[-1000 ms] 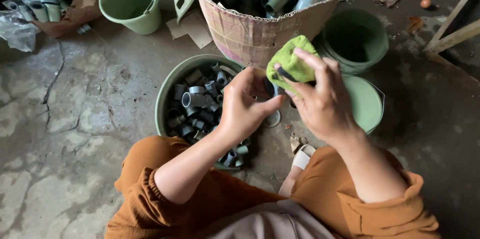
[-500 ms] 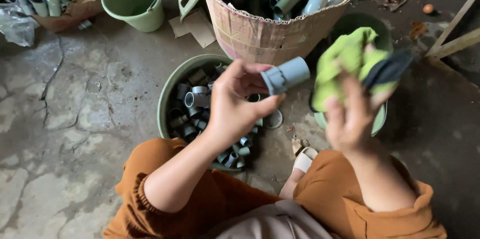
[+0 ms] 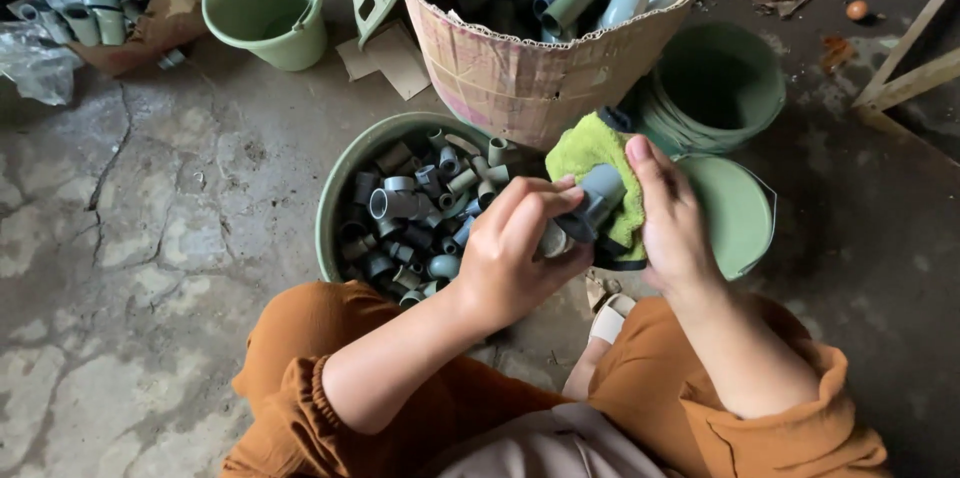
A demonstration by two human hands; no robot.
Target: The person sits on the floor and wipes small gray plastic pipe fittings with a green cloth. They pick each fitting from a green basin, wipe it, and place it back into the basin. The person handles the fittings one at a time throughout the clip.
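Left hand (image 3: pixel 520 258): closing its fingers around a short grey plastic pipe fitting (image 3: pixel 590 203), holding it just above the right rim of the basin.
Right hand (image 3: pixel 672 228): pressing a fuzzy lime-green cleaning cloth (image 3: pixel 600 163) against the fitting, fingers stretched flat over the cloth, thumb hidden behind it.
Fitting: lying tilted between both hands, its upper end touching the cloth.
Basin: a round dull-green plastic basin (image 3: pixel 335 203) full of grey pipe fittings is sitting on the cracked concrete floor (image 3: pixel 150 238), at 9 o'clock from the hands.
Box: a round cardboard box (image 3: pixel 520 78) holding larger pale fittings is standing at 12 o'clock.
Bucket: a light-green plastic bucket (image 3: pixel 265 8) is standing at 10 o'clock, well apart.
Stacked tubs: green plastic tubs (image 3: pixel 715 88) are resting at 2 o'clock.
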